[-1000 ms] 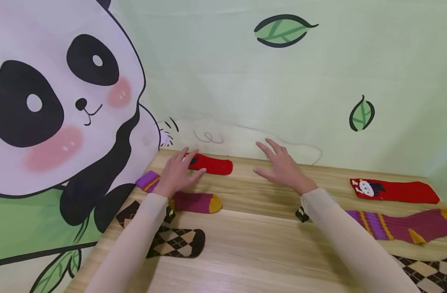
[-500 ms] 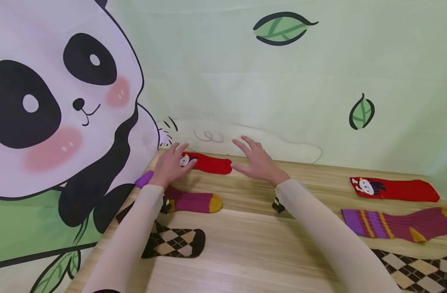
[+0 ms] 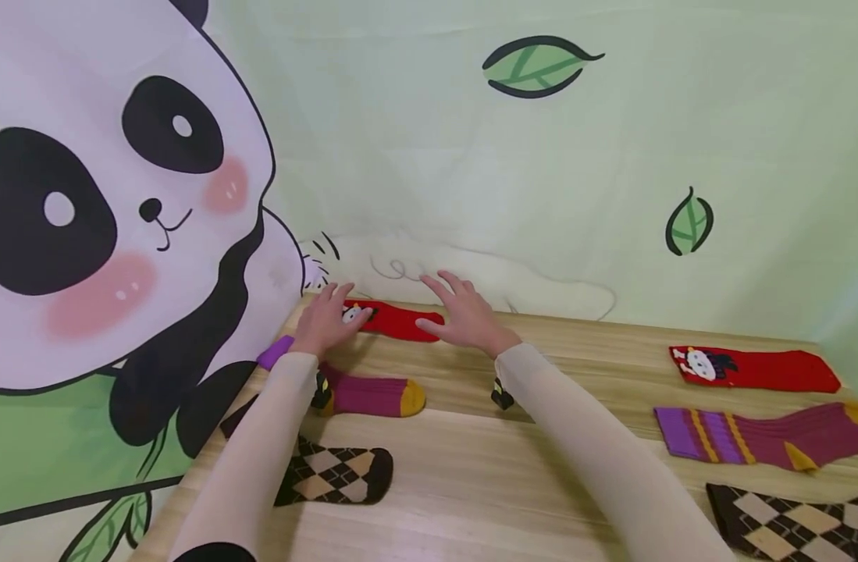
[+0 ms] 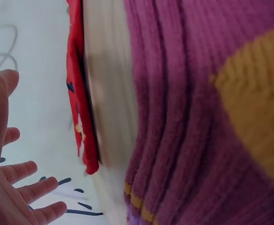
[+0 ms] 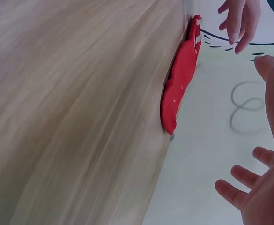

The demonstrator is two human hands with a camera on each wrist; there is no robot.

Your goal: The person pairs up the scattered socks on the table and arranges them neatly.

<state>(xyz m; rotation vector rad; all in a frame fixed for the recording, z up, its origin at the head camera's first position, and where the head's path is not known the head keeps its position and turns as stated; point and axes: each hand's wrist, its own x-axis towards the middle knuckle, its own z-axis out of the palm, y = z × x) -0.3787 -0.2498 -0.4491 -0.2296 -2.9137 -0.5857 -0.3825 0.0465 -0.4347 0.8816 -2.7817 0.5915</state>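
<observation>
A red sock with a white cartoon face lies flat by the back wall. Over its face end hovers my left hand, fingers spread and holding nothing. My right hand is above the sock's toe end, thumb and fingers apart, also with nothing in it. In the right wrist view a gap shows between that hand and the red sock. Below my left hand lies a purple sock with a yellow toe, partly hidden by the wrist; the left wrist view shows its ribbed knit close up.
An argyle sock lies near the left forearm. On the right are another red sock, a purple striped sock and an argyle sock. Behind the wooden table stands a pale green wall with a panda picture.
My right hand has moved left, from beyond the red sock to over its toe end. My left hand has shifted slightly left. The socks lie as before.
</observation>
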